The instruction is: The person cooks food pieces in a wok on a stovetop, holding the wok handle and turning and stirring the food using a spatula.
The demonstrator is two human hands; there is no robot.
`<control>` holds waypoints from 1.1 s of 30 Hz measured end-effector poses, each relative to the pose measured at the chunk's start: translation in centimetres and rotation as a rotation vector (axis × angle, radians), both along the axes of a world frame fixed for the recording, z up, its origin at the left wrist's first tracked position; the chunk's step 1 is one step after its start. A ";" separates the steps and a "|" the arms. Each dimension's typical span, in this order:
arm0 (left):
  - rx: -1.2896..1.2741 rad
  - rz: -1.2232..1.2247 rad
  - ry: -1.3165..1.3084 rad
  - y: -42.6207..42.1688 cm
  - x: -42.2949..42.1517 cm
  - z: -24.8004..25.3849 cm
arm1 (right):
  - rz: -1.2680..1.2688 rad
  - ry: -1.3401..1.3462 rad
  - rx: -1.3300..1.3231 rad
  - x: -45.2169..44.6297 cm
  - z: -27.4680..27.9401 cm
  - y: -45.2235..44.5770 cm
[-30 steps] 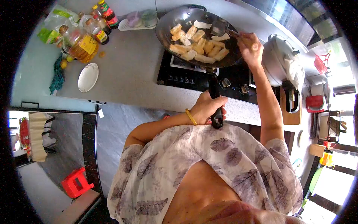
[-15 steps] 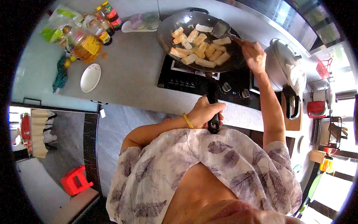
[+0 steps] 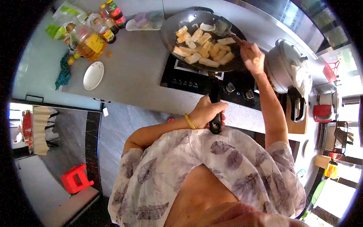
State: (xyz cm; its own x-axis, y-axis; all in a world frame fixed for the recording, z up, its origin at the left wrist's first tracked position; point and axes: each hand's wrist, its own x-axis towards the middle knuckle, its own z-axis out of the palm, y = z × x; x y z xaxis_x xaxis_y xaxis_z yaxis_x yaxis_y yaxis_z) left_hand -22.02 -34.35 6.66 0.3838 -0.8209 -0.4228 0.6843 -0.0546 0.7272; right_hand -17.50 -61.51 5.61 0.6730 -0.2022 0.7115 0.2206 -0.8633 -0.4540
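A dark wok (image 3: 172, 32) sits on the black gas stove (image 3: 181, 80), with several pale, partly browned oblong pieces of food (image 3: 206, 50) in it, perhaps tofu. My left hand (image 3: 206, 112) is wrapped round the wok's black handle (image 3: 214, 92), close to my body. In my right hand (image 3: 252, 56), closed, is the handle of a spatula (image 3: 224, 28). The spatula's blade rests inside the wok at its far right, beside a white piece of food (image 3: 207, 27). Part of the spatula's handle is hidden by my fingers.
Right of the stove stands a large silver pot (image 3: 281, 68) with a black handle. On the left of the counter are an oil jug (image 3: 87, 45), several sauce bottles (image 3: 115, 14) and a white oval dish (image 3: 93, 75). A red stool (image 3: 76, 179) stands on the floor at lower left.
My right hand and the spatula have shifted slightly left, and the white piece by the blade has turned a little. My left hand keeps its grip on the wok handle.
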 end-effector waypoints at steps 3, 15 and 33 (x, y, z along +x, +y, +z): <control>0.022 -0.037 0.008 0.2 0.4 0.9 | -0.073 0.033 -0.025 0.5 0.6 0.0; 0.015 0.006 -0.015 0.0 0.1 0.3 | -0.052 0.068 -0.195 0.2 1.2 -0.7; -0.017 -0.014 -0.020 0.0 0.3 0.2 | -0.112 0.091 0.078 1.5 0.4 3.2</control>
